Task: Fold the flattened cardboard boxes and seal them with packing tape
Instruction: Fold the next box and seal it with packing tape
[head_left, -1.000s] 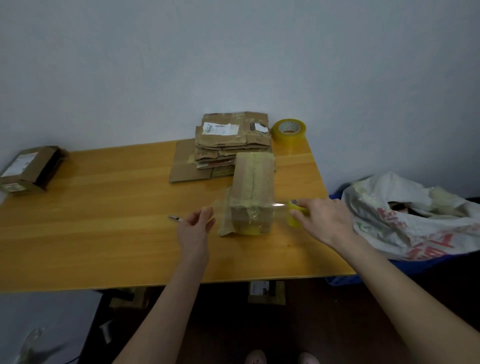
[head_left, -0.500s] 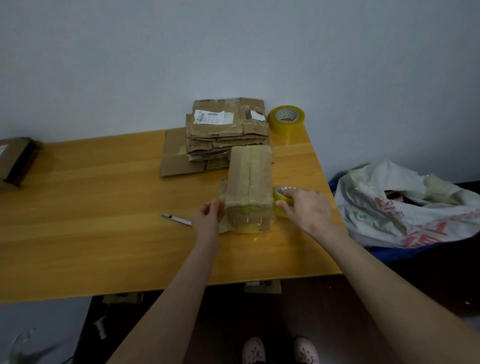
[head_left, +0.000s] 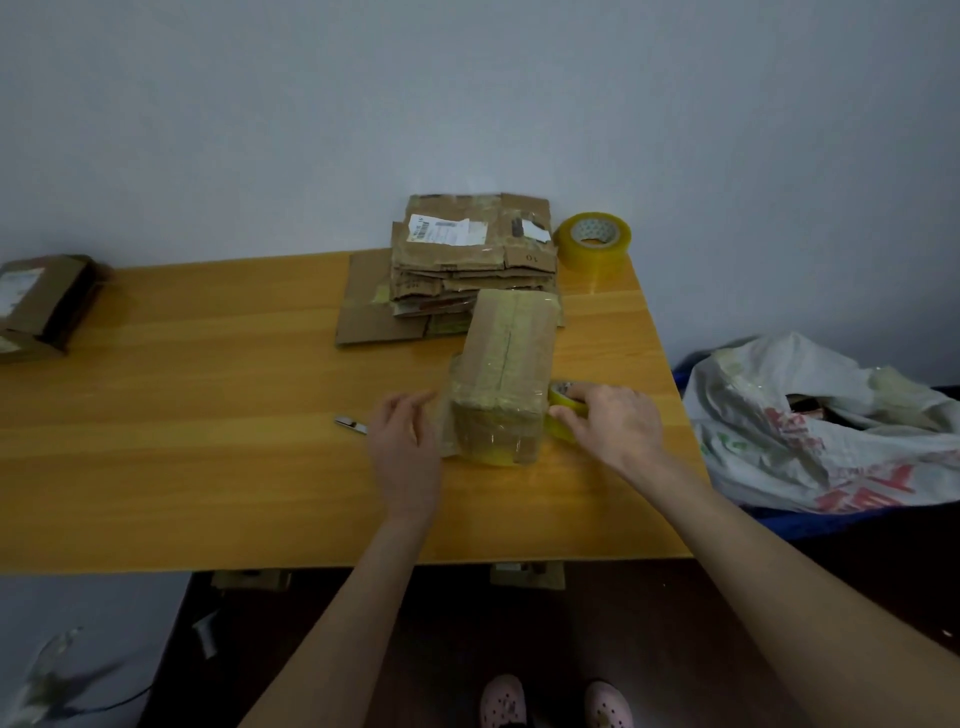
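Head view: folded box (head_left: 506, 374) stood on the table (head_left: 208, 467) toward its right end, just in front of the stack of flattened boxes (head_left: 467, 260), with tape already across its near end. Your right hand (head_left: 613, 423) grasped the tape roll (head_left: 563, 410), fingers curled round it and the roll touching the box's lower right corner. Your left hand (head_left: 402, 441) held nothing; its fingers lay straight against the loose tape on the box's left side.

Risks, as judged: the strip could crease or stick to itself if tension dropped. The light box could slide or twist if you pulled without the left hand bracing it. The cutter (head_left: 350, 424) lay just beside your left hand, partly hidden. Reaching for it unseen could lift the strip.
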